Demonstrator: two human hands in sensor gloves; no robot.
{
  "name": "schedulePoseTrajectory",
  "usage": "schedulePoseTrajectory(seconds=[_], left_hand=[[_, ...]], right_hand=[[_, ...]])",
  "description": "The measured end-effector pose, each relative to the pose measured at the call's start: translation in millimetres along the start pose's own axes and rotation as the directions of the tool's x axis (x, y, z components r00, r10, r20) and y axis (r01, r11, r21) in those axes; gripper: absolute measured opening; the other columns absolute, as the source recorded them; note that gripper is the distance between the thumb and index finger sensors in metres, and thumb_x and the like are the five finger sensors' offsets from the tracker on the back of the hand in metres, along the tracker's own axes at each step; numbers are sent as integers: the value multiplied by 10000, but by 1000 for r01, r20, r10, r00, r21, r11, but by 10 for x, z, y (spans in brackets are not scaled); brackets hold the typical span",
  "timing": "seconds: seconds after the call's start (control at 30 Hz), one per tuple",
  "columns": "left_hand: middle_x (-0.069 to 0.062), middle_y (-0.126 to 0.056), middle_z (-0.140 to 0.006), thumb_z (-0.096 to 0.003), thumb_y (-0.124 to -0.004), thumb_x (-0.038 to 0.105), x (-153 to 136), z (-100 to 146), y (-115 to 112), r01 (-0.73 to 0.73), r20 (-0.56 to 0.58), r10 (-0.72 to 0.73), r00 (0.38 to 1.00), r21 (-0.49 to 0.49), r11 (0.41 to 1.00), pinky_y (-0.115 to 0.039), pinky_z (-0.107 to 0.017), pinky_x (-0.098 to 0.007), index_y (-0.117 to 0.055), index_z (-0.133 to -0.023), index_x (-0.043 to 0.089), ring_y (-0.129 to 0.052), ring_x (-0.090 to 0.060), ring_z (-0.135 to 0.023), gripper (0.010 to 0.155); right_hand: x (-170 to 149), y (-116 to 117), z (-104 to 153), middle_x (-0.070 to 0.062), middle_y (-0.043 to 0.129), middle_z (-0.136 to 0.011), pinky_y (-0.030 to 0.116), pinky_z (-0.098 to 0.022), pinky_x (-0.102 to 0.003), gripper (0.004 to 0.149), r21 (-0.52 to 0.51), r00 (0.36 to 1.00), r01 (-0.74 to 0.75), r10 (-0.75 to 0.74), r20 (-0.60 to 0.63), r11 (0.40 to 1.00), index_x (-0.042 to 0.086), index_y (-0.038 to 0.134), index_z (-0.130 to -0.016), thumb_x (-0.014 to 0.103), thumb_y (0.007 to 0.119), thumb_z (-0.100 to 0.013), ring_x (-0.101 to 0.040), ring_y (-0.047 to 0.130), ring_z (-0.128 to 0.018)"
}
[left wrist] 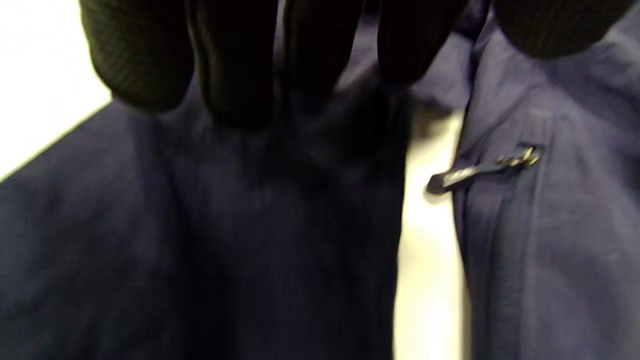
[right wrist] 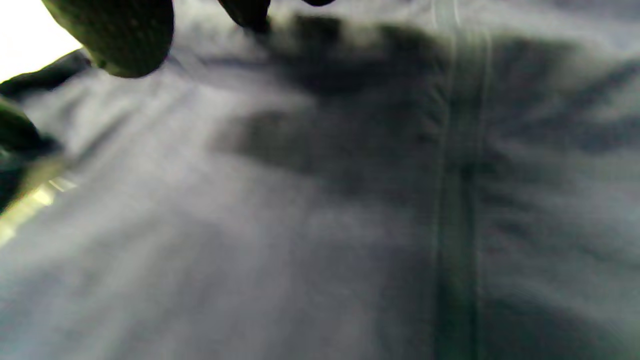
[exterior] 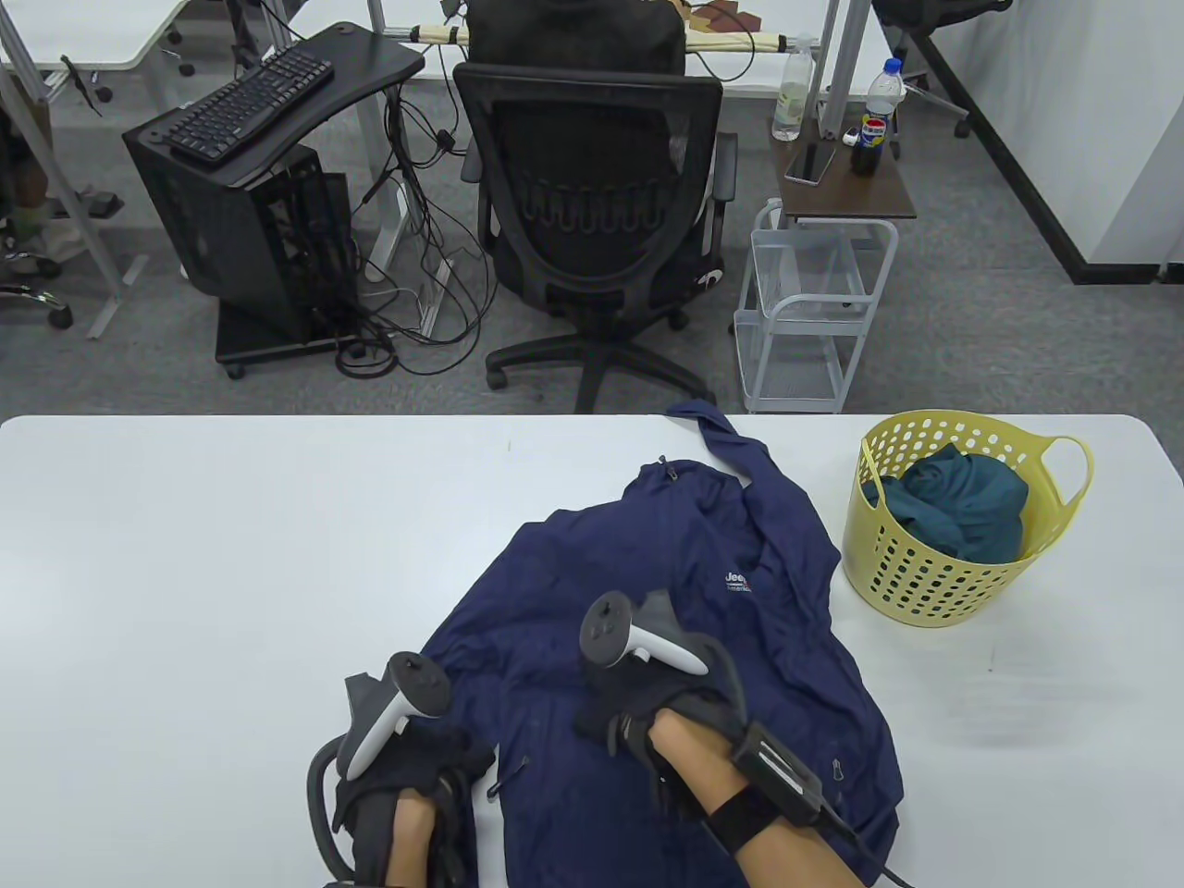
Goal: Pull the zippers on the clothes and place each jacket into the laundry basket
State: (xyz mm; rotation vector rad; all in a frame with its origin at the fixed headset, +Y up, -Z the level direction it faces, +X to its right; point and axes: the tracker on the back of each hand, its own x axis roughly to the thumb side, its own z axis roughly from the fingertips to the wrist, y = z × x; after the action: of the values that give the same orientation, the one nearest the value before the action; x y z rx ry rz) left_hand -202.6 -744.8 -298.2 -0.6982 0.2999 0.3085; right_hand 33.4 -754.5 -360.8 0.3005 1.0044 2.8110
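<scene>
A navy jacket [exterior: 703, 647] lies spread on the white table [exterior: 231, 555], its front halves apart at the bottom hem. The zipper pull [exterior: 507, 777] sticks out at the left edge of the right half, shown closer as the zipper pull [left wrist: 480, 172] beside a strip of bare table. My left hand [exterior: 462, 754] rests at the jacket's lower left corner, its fingers [left wrist: 240, 75] hanging straight over the dark fabric [left wrist: 250, 250] and pinching nothing. My right hand [exterior: 601, 717] lies flat on the jacket's middle; one fingertip [right wrist: 115, 35] hovers over blurred cloth [right wrist: 350, 225]. The yellow laundry basket [exterior: 925, 564] stands to the right.
A teal garment [exterior: 962, 509] fills the basket. One navy sleeve [exterior: 731, 444] reaches toward the table's far edge. Beyond the table stand a black office chair [exterior: 592, 213] and a white wire cart [exterior: 814, 305].
</scene>
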Motion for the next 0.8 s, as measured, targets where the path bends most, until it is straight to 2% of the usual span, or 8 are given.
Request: schedulePoseTrajectory(seconds=[0.13, 0.2, 0.3, 0.37, 0.47, 0.57, 0.7, 0.8], left_hand=[[-53, -364, -1194, -354, -682, 662, -50, -106, -43, 8, -46, -8, 999, -8, 1000, -636, -589, -697, -539, -1046, 417, -506, -503, -1000, 748], [-46, -233, -1198, -359, -639, 688, -138, -204, -42, -11, -91, 10, 996, -12, 1000, -584, -608, -722, -387, -1062, 441, -352, -525, -1026, 787], [-31, -3, -1172, -373, -559, 722, -368, -394, -32, -88, -178, 83, 981, -24, 996, -403, -641, -769, -185, -1058, 471, -95, -525, -1018, 821], [13, 58, -1155, -370, -518, 734, -546, -484, -5, -144, -229, 148, 962, 32, 989, -275, -636, -784, -120, -1047, 483, -1, -514, -997, 824], [53, 52, -1159, -385, -493, 721, -793, -555, 58, -260, -260, 294, 920, 156, 953, -139, -633, -742, -183, -1054, 519, 94, -425, -985, 764], [50, 40, -1158, -395, -511, 721, -851, -530, 109, -236, -293, 306, 906, 252, 939, -139, -648, -715, -177, -1051, 519, 93, -386, -991, 764], [17, -167, -1200, -396, -565, 697, -601, -315, 184, -176, -243, 262, 934, 324, 929, -209, -665, -702, -369, -1071, 465, -27, -389, -1028, 740], [4, -419, -1197, -396, -581, 690, -248, -11, 233, -77, -168, 162, 972, 426, 902, -293, -679, -696, -509, -1057, 421, -207, -406, -1059, 718]], right_hand=[[-55, 320, -44, -21, -1, -1174, 255, -620, -812, 867, 23, 998, -68, 68, -4, 997, 340, 156, -1081, 566, 749, -489, -522, 57, -1028], [-67, 402, 11, -23, 22, -1178, 293, -619, -814, 875, -43, 992, -125, 125, 12, 991, 342, 154, -1077, 571, 749, -477, -520, 93, -1036], [-119, 515, 138, -24, -3, -1173, 294, -621, -818, 883, -26, 993, -104, 106, 55, 994, 339, 137, -1079, 565, 745, -479, -517, 64, -1032], [-175, 596, 223, -21, -22, -1168, 282, -616, -821, 885, -26, 993, -85, 86, 76, 996, 342, 135, -1079, 559, 749, -480, -511, 31, -1026], [-239, 717, 361, -11, -30, -1171, 268, -615, -814, 881, -38, 986, -97, 101, 135, 995, 351, 140, -1082, 567, 744, -479, -498, 0, -1027], [-223, 790, 474, -16, -23, -1174, 281, -623, -807, 880, -38, 979, -130, 135, 156, 991, 349, 146, -1084, 567, 747, -480, -500, 22, -1030], [-151, 814, 489, -44, 12, -1184, 318, -624, -802, 855, -79, 976, -142, 153, 158, 987, 334, 168, -1092, 574, 723, -487, -521, 62, -1033], [-91, 771, 487, -60, 132, -1201, 308, -645, -772, 813, -117, 958, -30, 62, 279, 993, 311, 285, -1102, 558, 736, -473, -505, 124, -1044]])
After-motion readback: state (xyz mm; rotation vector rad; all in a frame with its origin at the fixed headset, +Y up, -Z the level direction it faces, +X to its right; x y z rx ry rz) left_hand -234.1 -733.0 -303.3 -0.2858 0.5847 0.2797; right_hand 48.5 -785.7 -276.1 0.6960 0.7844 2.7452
